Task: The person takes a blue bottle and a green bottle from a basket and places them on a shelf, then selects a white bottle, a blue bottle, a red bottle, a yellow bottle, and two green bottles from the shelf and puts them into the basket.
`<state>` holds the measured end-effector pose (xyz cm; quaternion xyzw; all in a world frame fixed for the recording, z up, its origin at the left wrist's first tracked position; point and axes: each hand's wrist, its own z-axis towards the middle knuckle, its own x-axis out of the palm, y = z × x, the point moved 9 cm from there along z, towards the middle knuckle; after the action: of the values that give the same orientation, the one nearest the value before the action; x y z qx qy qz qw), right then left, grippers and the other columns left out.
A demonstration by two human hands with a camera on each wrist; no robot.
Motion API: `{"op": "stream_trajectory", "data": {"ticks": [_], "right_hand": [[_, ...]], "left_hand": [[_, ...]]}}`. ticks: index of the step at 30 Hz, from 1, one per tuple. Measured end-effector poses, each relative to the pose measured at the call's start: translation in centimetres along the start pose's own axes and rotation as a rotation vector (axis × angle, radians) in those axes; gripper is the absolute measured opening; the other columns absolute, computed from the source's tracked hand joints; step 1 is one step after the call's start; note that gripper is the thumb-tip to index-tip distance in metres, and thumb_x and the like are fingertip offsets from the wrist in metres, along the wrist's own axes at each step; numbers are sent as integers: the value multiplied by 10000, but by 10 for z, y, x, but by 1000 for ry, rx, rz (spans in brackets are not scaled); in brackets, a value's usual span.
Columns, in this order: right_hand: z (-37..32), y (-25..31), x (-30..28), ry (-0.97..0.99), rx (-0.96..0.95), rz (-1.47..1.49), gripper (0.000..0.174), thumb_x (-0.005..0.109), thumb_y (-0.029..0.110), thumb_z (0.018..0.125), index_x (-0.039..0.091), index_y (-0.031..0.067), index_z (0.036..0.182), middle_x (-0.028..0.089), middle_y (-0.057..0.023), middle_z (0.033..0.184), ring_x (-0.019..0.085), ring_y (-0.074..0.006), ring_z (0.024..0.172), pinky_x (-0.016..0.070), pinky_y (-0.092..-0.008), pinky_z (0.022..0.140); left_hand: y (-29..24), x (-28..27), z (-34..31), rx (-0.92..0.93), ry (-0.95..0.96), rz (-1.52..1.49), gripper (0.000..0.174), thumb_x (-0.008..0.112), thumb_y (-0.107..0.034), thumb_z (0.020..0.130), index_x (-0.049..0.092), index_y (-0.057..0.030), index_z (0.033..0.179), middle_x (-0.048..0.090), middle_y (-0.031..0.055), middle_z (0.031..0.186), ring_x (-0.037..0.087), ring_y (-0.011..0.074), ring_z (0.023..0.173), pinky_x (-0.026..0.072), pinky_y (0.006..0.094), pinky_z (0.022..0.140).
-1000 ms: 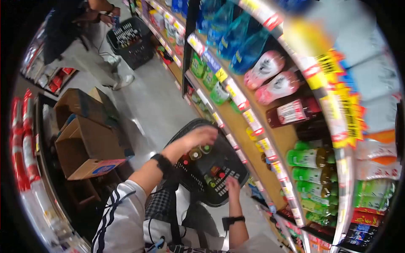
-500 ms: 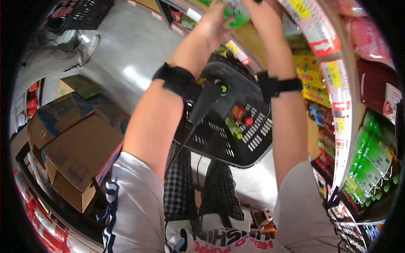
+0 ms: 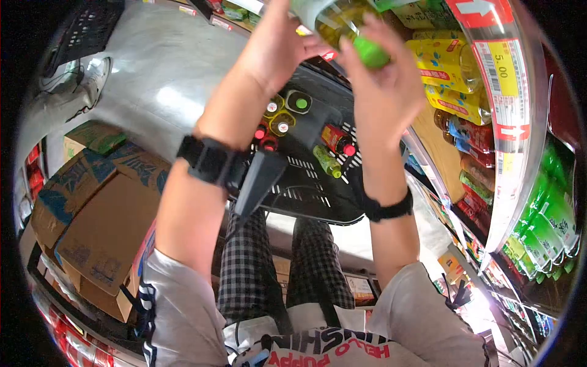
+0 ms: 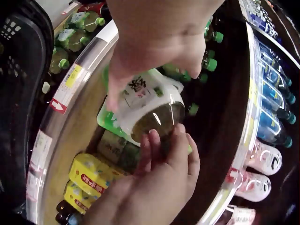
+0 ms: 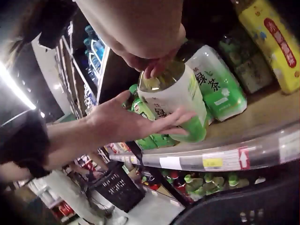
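Note:
A large green tea bottle (image 5: 176, 86) with a white and green label and a green cap is at the shelf's front edge, tilted in the head view. My right hand (image 3: 388, 85) curls its fingers round the bottle's capped top. My left hand (image 3: 272, 58) is at the bottle's side; in the right wrist view its fingers (image 5: 173, 123) are straight and lie along the label. Another green tea bottle (image 5: 220, 86) stands just behind. Below my forearms is a black shopping basket (image 3: 287, 189) with several bottles in it, among them a small green bottle (image 3: 326, 160).
Yellow-labelled drinks (image 3: 449, 67) stand on the same shelf, behind a price-label strip (image 3: 498, 67). Green multipacks (image 3: 544, 226) lie at the right. An opened cardboard box (image 3: 98, 220) is on the left. Another person's shoe (image 3: 95, 85) and a second black basket (image 3: 85, 30) are farther up the aisle.
Both hands rose from over the basket to the shelf and met at the green tea bottle. My right hand now holds its top, and the bottle's cap end has come toward me. My view turned with this.

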<state>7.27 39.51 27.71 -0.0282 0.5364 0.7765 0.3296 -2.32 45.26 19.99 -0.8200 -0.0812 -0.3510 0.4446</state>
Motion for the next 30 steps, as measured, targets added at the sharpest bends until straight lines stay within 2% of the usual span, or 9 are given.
{"op": "stream_trajectory", "data": {"ticks": [3,4,8,10,13,14,19,23,30], "right_hand": [[-44,30,-21,164,-81,-100,208,659,-39,645,603,23,836,607,-137,943,595,-227,848,470,-284,734],[-63,38,-29,244,-53,-118,221,654,-66,654,595,19,850,593,-143,976,581,-222,867,460,-277,760],[-158,23,-59,460,452,197,252,540,-120,704,558,16,915,516,-154,1069,557,-251,905,458,-350,783],[-186,16,-67,462,711,336,270,504,-108,726,510,19,965,480,-155,1090,531,-249,938,449,-371,804],[-232,-9,-78,322,1037,482,280,467,-82,751,446,29,1007,458,-154,1093,494,-238,977,434,-387,833],[-249,-21,-81,255,1134,519,280,457,-72,758,427,33,1016,456,-154,1088,482,-233,989,429,-390,843],[-292,-79,-85,134,1299,380,189,476,92,792,428,52,971,502,-108,1010,508,-185,885,463,-342,738],[-317,-150,-81,-30,1335,303,190,514,152,790,450,55,941,527,-83,932,531,-164,788,473,-284,611],[-341,-298,-51,-111,1297,38,204,542,147,759,475,81,940,528,-40,914,518,-149,757,434,-259,528]], "left_hand": [[44,-2,-27,131,-38,-3,579,432,-433,830,278,-104,1281,335,89,1293,368,222,1162,345,394,927],[51,8,-46,135,-71,-157,759,574,-391,741,166,-102,1311,367,87,1239,358,209,1149,279,383,941],[107,11,-109,-17,-170,-168,746,599,-271,760,138,-63,1308,382,121,1210,376,207,1127,307,328,938],[148,9,-136,-213,-197,-128,776,553,-403,772,120,-90,1334,334,118,1272,316,216,1192,291,371,961],[228,-13,-174,-513,-323,-87,798,525,-459,788,63,-106,1335,366,130,1230,450,230,1078,398,391,866],[251,-24,-186,-571,-436,-135,698,562,-370,794,131,-141,1293,411,120,1170,461,230,1051,429,388,801],[345,-49,-196,-999,-357,-43,851,520,-590,719,108,-175,1337,392,129,1215,424,255,1090,344,420,878],[369,-60,-167,-911,-322,41,569,493,-470,784,317,-232,1270,456,73,1162,467,225,1045,326,397,869],[352,-89,-153,-641,-323,11,316,437,-294,853,484,-106,1103,568,21,1012,556,136,832,396,294,738]]}}
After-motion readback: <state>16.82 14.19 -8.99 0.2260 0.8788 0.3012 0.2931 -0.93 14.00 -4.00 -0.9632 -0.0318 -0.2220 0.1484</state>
